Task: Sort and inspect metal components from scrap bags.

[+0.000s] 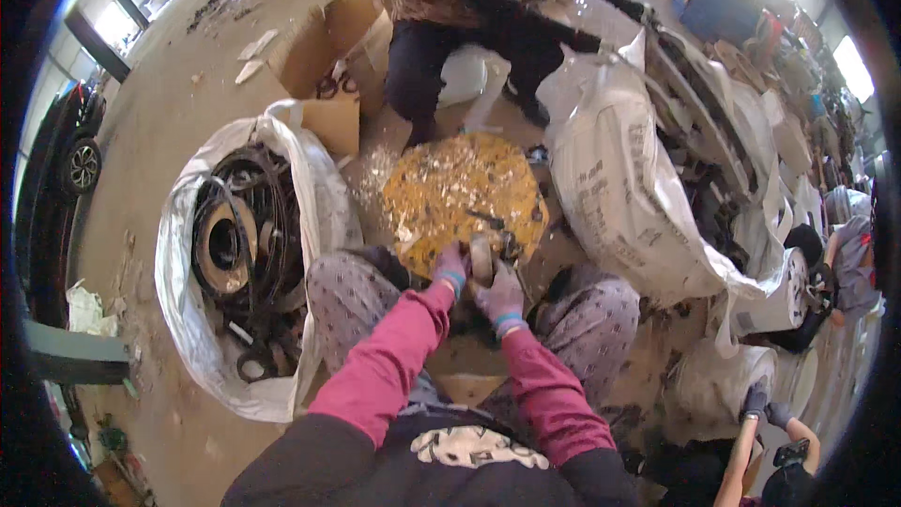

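Observation:
Both my hands wear pale purple gloves and meet at the near edge of a round, worn yellow block strewn with pale chips. Between them stands a grey-tan rounded part, seen nearly edge-on; its exact kind is unclear. My left hand is closed against its left side. On the other side, my right hand has its fingers wrapped round the part's lower right. A small dark tool-like piece is beside the right fingers, and another dark piece lies on the block.
At left stands a white bulk bag of black coils and rings. A larger white bag of dark scrap is at right. Across the block another person reaches toward it. An open cardboard box is behind; more gloved hands show lower right.

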